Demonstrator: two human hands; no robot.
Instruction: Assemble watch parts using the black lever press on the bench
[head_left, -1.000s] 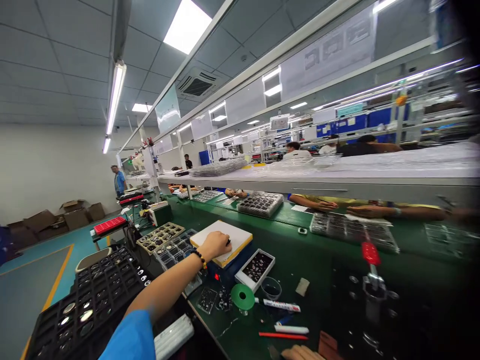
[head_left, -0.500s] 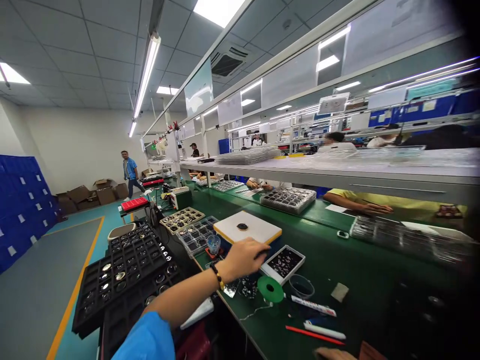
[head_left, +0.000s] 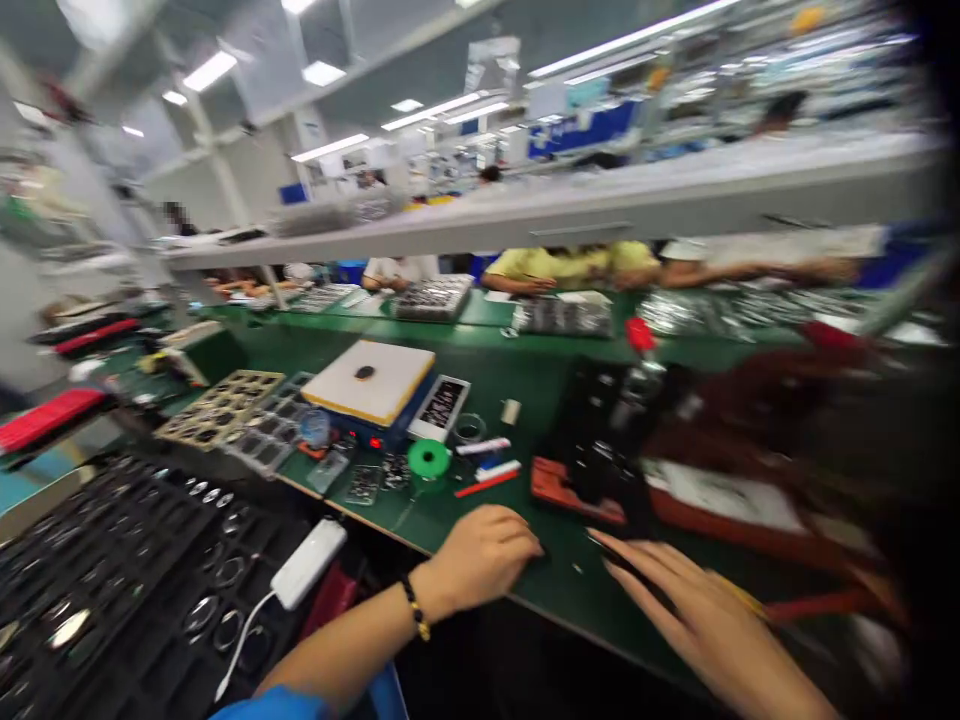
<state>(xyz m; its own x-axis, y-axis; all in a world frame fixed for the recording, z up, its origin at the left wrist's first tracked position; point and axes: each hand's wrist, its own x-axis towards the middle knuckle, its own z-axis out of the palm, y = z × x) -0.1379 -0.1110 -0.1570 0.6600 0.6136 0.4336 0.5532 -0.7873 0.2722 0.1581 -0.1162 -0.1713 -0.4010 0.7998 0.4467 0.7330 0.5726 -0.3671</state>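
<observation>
My left hand (head_left: pixel 484 555) is over the bench's front edge, its fingers curled closed round a small dark piece (head_left: pixel 543 551) that is mostly hidden. To its right, my right hand (head_left: pixel 694 615) reaches in with fingers closed along a slim dark tool (head_left: pixel 630 567) that looks like tweezers, its tip toward my left hand. Beyond both hands sits a black fixture (head_left: pixel 592 430) with an orange-red block (head_left: pixel 574 490) and a red-handled clamp (head_left: pixel 641 345). A round black piece (head_left: pixel 364 373) lies on the white-topped box (head_left: pixel 390 385), away from my hands.
Near the box are a white tray of small parts (head_left: pixel 442 405), a green spool (head_left: pixel 429 462), a clear cup (head_left: pixel 471 428) and pens (head_left: pixel 499 470). Black compartment trays (head_left: pixel 112 580) and a white adapter (head_left: pixel 309 562) lie at left. Co-workers sit beyond the shelf (head_left: pixel 450 228).
The view has swung right. My left hand has moved from beside the white-topped box to the bench's front edge, near my right hand. More of my right hand and the black fixture now show.
</observation>
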